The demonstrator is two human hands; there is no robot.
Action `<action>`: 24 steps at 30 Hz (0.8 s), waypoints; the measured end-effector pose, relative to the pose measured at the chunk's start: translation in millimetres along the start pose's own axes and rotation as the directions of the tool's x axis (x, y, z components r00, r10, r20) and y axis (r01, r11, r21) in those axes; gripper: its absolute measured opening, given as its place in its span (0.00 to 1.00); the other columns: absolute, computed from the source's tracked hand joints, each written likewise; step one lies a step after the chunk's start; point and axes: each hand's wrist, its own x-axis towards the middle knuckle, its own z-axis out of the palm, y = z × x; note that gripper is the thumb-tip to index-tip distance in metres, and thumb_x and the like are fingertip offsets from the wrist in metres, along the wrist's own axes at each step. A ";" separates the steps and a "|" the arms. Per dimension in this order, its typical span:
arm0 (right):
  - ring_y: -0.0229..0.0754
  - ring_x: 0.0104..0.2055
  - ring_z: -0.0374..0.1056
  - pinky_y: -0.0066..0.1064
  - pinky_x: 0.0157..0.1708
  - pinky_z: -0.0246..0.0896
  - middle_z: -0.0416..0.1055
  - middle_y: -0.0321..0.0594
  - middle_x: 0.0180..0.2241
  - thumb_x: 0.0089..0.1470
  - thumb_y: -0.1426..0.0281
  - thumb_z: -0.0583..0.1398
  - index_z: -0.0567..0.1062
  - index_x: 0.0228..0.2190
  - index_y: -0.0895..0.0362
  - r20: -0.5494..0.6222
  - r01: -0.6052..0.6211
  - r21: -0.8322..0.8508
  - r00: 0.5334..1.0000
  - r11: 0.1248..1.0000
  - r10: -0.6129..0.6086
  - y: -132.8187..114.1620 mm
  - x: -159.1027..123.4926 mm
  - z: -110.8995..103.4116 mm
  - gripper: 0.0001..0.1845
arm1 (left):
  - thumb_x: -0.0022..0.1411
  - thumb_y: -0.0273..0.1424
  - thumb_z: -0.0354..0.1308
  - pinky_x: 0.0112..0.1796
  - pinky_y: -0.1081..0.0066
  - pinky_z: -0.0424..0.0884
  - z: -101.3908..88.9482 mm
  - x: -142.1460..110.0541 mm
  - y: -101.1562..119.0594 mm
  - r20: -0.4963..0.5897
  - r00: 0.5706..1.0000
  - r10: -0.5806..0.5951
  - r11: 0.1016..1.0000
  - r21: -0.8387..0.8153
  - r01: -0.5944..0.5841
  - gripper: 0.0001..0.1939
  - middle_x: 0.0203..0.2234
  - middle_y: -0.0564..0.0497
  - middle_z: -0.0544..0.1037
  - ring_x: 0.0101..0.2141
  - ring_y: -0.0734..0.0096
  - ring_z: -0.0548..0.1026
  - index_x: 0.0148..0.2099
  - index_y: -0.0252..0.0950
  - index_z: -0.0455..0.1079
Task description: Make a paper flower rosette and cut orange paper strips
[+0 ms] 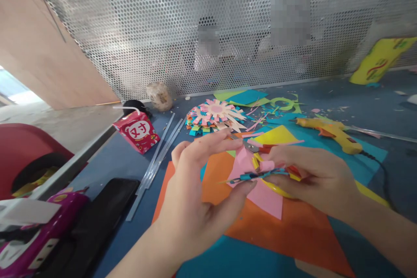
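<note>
My right hand (317, 180) is closed around the paper scissors (252, 147), which have red handles and partly show beyond the fingers. It also pinches a fringed blue paper flower (249, 177), seen nearly edge-on. Small yellow and pink paper pieces show just above the flower. My left hand (192, 195) has its fingers stretched out and apart; its thumb tip is at the flower's lower edge, and whether it touches cannot be told. Beneath both hands lie a pink paper sheet (269, 202) and an orange paper sheet (286, 230).
Layered paper flowers (215, 115) lie beyond my hands. A yellow glue gun (339, 134) with a cable rests at right. Clear glue sticks (156, 165), a red drink carton (138, 132) and a black phone (104, 217) are at left. A perforated metal screen (163, 21) borders the back.
</note>
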 end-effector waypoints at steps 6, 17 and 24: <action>0.36 0.24 0.67 0.26 0.22 0.61 0.72 0.35 0.24 0.53 0.74 0.57 0.71 0.31 0.53 -0.030 0.021 0.017 0.999 1.000 -0.020 4.7 -5.5 0.8 0.04 | 0.51 0.18 0.58 0.47 0.50 0.64 -1.5 0.7 3.7 0.015 1.000 0.005 0.997 -0.073 -0.004 0.26 0.37 0.49 0.76 0.45 0.60 0.72 0.50 0.43 0.57; 0.33 0.25 0.69 0.19 0.28 0.67 0.73 0.36 0.23 0.59 0.68 0.52 0.70 0.34 0.55 -0.033 0.292 -0.193 0.952 0.937 -0.304 -9.6 3.9 -15.2 0.08 | 0.47 0.17 0.59 0.42 0.62 0.65 -11.6 10.4 14.7 0.052 0.979 0.196 0.978 0.058 -0.199 0.23 0.26 0.61 0.78 0.31 0.69 0.76 0.41 0.46 0.59; 0.33 0.27 0.71 0.16 0.34 0.67 0.74 0.36 0.24 0.59 0.66 0.52 0.71 0.35 0.53 -0.015 0.311 -0.291 0.944 0.905 -0.329 -6.1 -0.8 -14.8 0.09 | 0.49 0.18 0.58 0.38 0.65 0.71 -17.0 11.5 18.1 0.117 0.964 0.239 0.963 0.098 -0.251 0.22 0.25 0.60 0.79 0.31 0.69 0.77 0.41 0.50 0.64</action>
